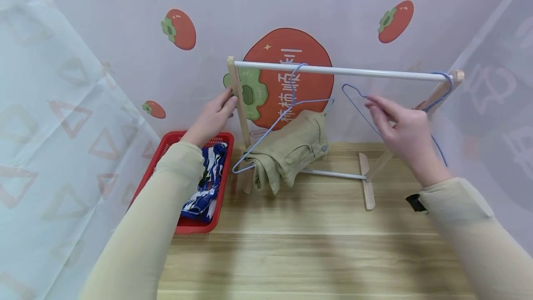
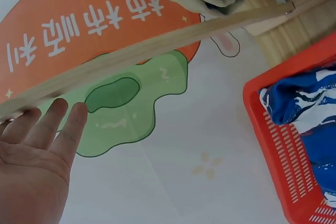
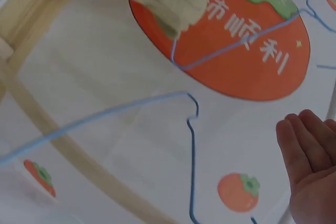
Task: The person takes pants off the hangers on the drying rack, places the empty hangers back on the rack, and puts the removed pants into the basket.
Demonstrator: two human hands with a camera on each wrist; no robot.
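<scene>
Folded khaki trousers hang over a blue wire hanger, which is hooked on the white bar of a small wooden rack. With its fingers extended, my left hand is at the rack's left post; the fingertips appear to touch the wood. A second blue hanger, bearing no garment, hangs at the bar's right end. My right hand is beside that hanger, its fingers straight and together, holding nothing in the right wrist view.
Left of the rack stands a red plastic basket with a blue, white and black patterned garment inside. The rack's right foot rests on the wood-grain surface. Printed fabric walls enclose the back and sides.
</scene>
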